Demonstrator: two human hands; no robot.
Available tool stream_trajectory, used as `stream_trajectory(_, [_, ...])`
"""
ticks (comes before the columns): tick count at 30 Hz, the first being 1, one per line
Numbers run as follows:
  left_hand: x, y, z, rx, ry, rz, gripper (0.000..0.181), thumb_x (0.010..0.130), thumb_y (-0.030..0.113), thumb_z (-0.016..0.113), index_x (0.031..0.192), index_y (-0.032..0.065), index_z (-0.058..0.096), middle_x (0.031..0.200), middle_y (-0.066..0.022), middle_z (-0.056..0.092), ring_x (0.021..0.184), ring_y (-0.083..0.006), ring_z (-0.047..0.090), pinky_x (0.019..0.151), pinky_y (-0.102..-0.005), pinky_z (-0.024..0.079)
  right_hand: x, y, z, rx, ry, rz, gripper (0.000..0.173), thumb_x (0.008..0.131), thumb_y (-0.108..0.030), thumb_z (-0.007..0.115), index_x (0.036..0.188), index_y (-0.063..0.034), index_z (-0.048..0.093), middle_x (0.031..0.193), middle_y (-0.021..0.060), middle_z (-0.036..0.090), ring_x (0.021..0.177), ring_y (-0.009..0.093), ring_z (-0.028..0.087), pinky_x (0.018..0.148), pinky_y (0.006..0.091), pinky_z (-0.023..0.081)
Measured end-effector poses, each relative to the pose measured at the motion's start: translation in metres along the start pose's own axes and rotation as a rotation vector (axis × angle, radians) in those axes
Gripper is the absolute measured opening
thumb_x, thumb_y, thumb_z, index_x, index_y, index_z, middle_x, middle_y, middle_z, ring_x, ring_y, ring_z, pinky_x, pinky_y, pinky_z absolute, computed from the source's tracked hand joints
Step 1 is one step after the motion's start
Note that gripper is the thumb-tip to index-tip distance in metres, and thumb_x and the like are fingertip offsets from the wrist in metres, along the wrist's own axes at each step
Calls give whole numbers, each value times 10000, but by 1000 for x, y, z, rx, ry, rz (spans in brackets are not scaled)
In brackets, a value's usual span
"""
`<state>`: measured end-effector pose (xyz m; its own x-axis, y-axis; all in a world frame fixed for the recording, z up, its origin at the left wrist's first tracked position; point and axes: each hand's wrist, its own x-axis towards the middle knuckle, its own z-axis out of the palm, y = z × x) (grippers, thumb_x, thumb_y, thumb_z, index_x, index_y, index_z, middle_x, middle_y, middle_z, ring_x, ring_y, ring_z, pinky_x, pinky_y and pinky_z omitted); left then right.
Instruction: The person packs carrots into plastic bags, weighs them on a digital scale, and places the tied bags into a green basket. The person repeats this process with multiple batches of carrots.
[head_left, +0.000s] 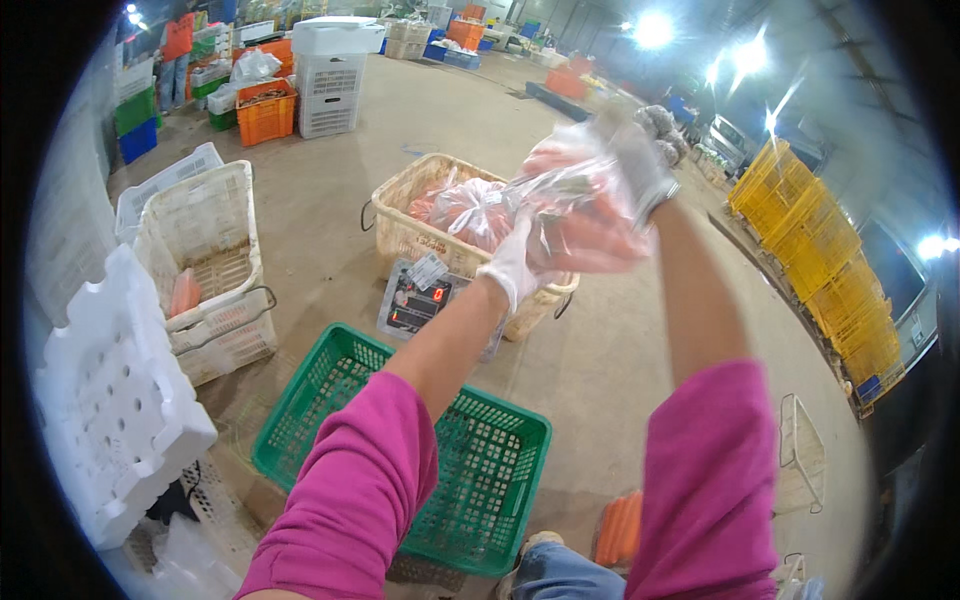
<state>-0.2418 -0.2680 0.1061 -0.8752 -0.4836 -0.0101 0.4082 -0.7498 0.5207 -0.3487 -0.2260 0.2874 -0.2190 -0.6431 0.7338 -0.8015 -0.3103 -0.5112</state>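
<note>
Both my hands wear white gloves and hold up a clear plastic bag of carrots (585, 232). My left hand (517, 266) grips its near left side. My right hand (641, 169), blurred, grasps the upper right part, where the plastic is gathered. Beyond and left of the bag, a cream plastic crate (420, 232) holds tied bags of carrots (472, 210). A digital scale display (416, 300) with lit red digits stands against the crate's near side, partly covered by my left forearm. Below my arms sits a green perforated basket (480, 480) with no produce visible inside.
At left stands a tall cream crate (255, 217) with a bag of carrots (185, 292) in it, beside a white foam box (120, 405). More carrots (619, 529) lie near my right foot. Yellow crates (817, 255) line the right side; an orange crate (266, 112) stands farther back.
</note>
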Motion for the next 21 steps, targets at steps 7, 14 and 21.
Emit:
stream_trajectory(7, [-229,-27,-71,638,157,-43,443,913,262,495,1295,41,452,1102,-106,620,956,-187,617,857,-317,469,-346,-1,-27,389,-571,561,530,837,-64,619,1325,-34,414,1311,79,482,1118,170,521,961,320,423])
stream_trajectory(14, [-657,-16,-213,1549,1772,724,541,861,172,587,1319,-20,371,1310,-201,439,1220,-292,417,1057,-369,311,-437,-91,-59,425,-118,970,333,873,-157,561,1172,-10,559,1141,74,585,934,122,576,795,251,467])
stream_trajectory(21, [-763,-129,-241,1764,1893,-661,841,715,462,632,1397,101,298,1461,-196,235,1356,-362,203,1091,-486,184,-464,-131,-37,524,12,1015,379,925,-267,492,1216,-29,537,1140,91,587,986,140,560,792,248,427])
